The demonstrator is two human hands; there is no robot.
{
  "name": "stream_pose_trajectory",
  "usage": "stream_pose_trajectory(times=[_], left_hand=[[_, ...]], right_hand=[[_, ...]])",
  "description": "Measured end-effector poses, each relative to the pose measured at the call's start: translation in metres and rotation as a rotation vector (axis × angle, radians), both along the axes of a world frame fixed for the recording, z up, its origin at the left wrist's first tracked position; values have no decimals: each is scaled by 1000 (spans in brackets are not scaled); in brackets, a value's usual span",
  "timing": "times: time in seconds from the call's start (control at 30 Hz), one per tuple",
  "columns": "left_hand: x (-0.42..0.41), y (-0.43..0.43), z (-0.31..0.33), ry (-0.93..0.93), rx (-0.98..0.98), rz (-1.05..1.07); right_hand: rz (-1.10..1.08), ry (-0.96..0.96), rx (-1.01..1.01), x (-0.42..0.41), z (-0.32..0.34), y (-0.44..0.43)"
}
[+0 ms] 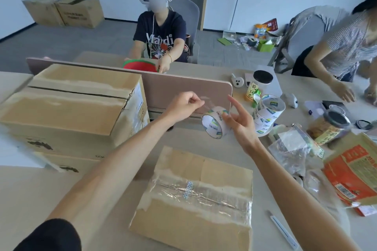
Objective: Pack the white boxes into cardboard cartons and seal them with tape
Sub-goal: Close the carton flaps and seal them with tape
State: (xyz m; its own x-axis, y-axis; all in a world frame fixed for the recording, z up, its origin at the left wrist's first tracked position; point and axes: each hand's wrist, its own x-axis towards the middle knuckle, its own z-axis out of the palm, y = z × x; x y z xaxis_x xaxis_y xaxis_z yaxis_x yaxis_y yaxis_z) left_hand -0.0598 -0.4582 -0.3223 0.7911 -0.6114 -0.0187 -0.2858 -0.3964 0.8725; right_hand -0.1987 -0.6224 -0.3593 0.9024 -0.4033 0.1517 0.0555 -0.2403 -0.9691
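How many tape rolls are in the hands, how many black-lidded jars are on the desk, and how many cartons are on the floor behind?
Tape roll, held: 1
Black-lidded jars: 2
Cartons on the floor: 2
Total: 5

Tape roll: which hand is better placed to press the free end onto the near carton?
Likely left: the left hand pinches the free end, while the right hand holds the tape roll beyond the carton.
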Motion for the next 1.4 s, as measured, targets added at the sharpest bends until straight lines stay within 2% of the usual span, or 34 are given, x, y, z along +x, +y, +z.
stream_pose_trajectory(times=[0.1,0.2,0.43,0.7,0.9,1.33,1.4], left_hand=[[19,-11,20,-251,179,-55],[28,-37,36,-359,205,-53],[59,-77,48,-478,287,-91],[78,-114,31,-558,335,-89],[89,-131,21,-607,361,-105],[85,-142,8,-719,602,-89],[84,-143,7,-655,632,-63]], right_hand=[[-86,105,-124,16,-12,-9],[-252,214,-151,33,-17,-20],[-393,147,7,49,-33,-22],[-575,207,-10,68,-50,-18],[-564,267,59,81,-59,-17],[-490,333,132,88,-64,-17],[-468,342,143,85,-62,-17]])
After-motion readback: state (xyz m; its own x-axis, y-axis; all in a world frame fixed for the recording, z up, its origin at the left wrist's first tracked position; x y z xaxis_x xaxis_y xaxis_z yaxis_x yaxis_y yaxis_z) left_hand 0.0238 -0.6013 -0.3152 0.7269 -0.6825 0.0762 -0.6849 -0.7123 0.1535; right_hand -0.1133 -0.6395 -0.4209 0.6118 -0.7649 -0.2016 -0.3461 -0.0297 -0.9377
